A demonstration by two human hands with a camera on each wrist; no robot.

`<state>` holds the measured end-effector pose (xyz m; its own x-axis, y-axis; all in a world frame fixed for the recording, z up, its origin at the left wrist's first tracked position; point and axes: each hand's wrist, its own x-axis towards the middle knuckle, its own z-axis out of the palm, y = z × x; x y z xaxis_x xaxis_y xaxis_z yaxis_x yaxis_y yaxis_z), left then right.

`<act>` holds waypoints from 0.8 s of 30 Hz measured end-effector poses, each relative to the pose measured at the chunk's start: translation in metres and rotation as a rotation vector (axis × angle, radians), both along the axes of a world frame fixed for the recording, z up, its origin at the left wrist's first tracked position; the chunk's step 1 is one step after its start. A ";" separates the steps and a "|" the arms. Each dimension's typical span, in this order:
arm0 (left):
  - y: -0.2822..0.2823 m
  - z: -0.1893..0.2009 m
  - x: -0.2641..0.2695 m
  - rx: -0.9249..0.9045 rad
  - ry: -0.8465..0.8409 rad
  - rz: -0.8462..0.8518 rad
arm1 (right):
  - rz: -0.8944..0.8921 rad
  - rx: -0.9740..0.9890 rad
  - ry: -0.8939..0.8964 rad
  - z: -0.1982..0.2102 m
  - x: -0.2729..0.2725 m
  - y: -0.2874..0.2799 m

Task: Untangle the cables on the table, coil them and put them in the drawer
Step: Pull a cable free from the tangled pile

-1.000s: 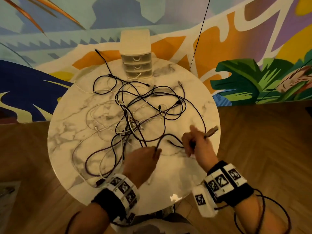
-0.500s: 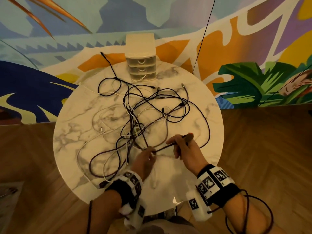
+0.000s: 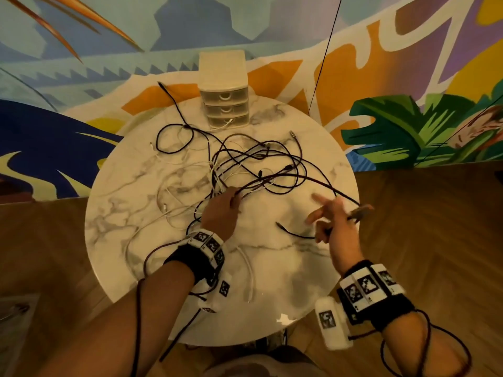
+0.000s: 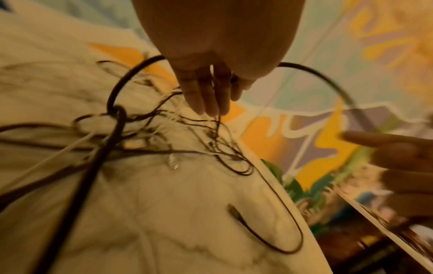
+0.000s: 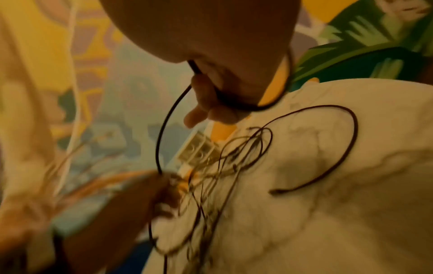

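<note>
A tangle of dark and white cables (image 3: 245, 164) lies across the round marble table (image 3: 285, 295). My left hand (image 3: 234, 197) pinches a dark cable (image 3: 313, 180) at the near edge of the tangle. That cable arches to my right hand (image 3: 337, 216) near the table's right edge. The right hand grips it close to its plug, index finger pointing out. In the right wrist view the dark cable (image 5: 164, 129) wraps round the curled fingers (image 5: 211, 103). A loose plug end (image 3: 280, 225) lies between the hands. A cream drawer unit (image 3: 224, 91) stands at the far edge, all drawers closed.
A white cable (image 3: 249, 270) trails toward the front edge by my left wrist. One dark cable end (image 3: 163, 87) hangs over the far left rim. A painted wall stands behind the table, with wooden floor (image 3: 435, 227) around it.
My right hand has swung out to the table's right edge, drawing the dark cable with it. My left hand has slid along the cable into the tangle.
</note>
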<state>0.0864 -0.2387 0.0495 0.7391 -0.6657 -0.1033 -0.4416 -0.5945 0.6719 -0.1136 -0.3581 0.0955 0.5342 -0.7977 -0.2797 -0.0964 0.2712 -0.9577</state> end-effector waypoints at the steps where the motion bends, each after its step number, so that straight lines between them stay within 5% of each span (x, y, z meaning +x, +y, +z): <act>1: -0.003 0.008 -0.007 0.010 -0.079 -0.038 | 0.104 0.025 0.070 -0.004 0.003 0.008; 5: 0.001 0.012 -0.048 0.033 -0.294 -0.357 | 0.345 0.075 0.200 -0.018 0.027 0.032; 7: 0.013 -0.005 -0.062 0.071 -0.229 -0.428 | 0.374 0.069 0.208 -0.022 0.038 0.032; 11: 0.038 -0.044 -0.048 0.298 -0.061 -0.211 | 0.368 0.059 0.154 -0.022 0.040 0.028; 15: 0.032 -0.043 0.012 0.394 -0.238 -0.190 | 0.222 0.119 0.089 -0.012 0.032 0.014; 20: 0.036 -0.063 0.059 0.622 -0.185 -0.272 | 0.082 0.048 -0.030 0.009 0.023 -0.008; 24: 0.024 -0.042 0.049 0.497 -0.115 -0.219 | -0.059 0.037 -0.126 0.015 0.014 -0.023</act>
<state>0.1352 -0.2146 0.0078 0.6141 -0.6965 -0.3711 -0.6444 -0.7140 0.2737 -0.0999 -0.3808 0.1109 0.5195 -0.8192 -0.2431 0.0406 0.3078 -0.9506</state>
